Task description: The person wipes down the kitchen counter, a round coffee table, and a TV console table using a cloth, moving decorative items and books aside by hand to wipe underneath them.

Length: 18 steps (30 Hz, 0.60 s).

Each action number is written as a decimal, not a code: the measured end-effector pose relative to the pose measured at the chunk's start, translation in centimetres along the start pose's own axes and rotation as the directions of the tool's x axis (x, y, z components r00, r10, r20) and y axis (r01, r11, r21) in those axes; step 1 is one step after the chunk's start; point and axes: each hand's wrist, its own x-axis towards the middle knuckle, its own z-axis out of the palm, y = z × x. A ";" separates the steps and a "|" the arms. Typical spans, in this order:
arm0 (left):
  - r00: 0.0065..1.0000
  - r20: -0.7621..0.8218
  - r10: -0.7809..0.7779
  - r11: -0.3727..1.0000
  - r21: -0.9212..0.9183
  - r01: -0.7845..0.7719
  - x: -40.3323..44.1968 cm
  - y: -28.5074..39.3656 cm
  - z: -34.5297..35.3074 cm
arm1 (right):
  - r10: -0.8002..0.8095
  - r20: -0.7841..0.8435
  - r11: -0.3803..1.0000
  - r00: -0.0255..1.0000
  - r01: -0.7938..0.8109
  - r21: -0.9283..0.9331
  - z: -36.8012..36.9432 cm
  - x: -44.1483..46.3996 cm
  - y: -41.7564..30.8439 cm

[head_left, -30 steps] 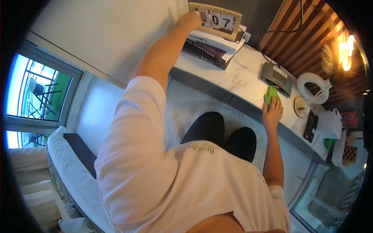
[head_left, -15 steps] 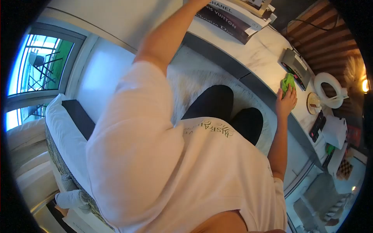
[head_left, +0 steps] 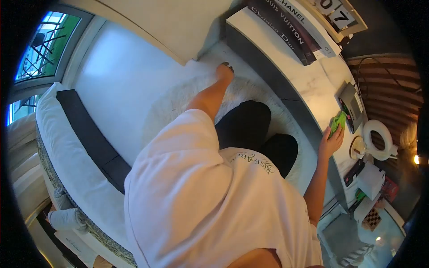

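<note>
My right hand [head_left: 331,142] rests on the white marble-look desktop [head_left: 308,82], fingers closed over a crumpled green cloth [head_left: 338,123]. Just beyond the cloth sits a flat grey box-shaped device [head_left: 351,106], close to my fingertips. My left hand [head_left: 225,72] is low, over the pale floor beside the desk's far end. Its fingers look curled, and a small dark patch shows at their tips; what that is I cannot make out.
Stacked books [head_left: 290,29] and a number-block calendar [head_left: 337,15] stand at the desk's far end. A white ring-shaped ornament [head_left: 379,139], a round-based stand [head_left: 357,147] and a white box [head_left: 371,179] are to the right. A bed [head_left: 85,152] lies left; a fluffy rug [head_left: 167,107] is underfoot.
My left hand has come away from the books and dropped toward the floor. The view has shifted, bringing the calendar into sight. My right hand stays on the green cloth near the grey device.
</note>
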 end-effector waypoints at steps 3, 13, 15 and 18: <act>0.997 0.074 0.032 0.999 0.035 -0.035 0.9 1.0 1.8 | 0.023 0.024 1.000 0.999 -0.023 -0.014 -0.1 0.0 -0.2; 0.973 0.170 0.158 0.968 0.170 -0.187 0.0 -0.8 3.0 | -0.015 0.033 1.000 0.999 0.015 0.012 -0.3 0.3 -0.6; 0.956 0.169 0.241 0.943 0.193 -0.272 -0.3 -1.2 2.8 | -0.016 0.027 1.000 0.999 0.016 0.017 -0.4 0.4 -0.8; 0.930 0.221 0.295 0.891 0.287 -0.351 -0.4 -0.8 2.1 | -0.019 0.037 1.000 0.999 0.018 0.024 -0.5 0.4 -0.8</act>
